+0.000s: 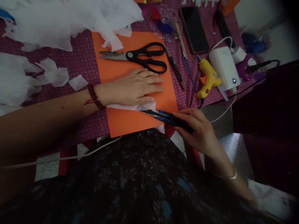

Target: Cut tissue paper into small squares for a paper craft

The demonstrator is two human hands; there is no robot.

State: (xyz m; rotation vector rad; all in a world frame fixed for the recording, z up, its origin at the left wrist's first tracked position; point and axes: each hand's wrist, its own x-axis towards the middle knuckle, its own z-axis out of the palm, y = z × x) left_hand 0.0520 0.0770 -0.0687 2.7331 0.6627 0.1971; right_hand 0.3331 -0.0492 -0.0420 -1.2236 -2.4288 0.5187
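Your right hand (198,130) gripped the utility knife (163,116), fingers closed around it, its long axis running 3 to 9 o'clock, blade toward 9. At its 11 o'clock your left hand (134,87) lay flat, fingers together, pressing white paper (130,107) onto the orange sheet (126,123).

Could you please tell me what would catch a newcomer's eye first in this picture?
The bright orange sheet mid-table, with the left hand flat on it and black scissors above. At its near edge the right hand grips a knife; a yellow glue gun lies to the right.
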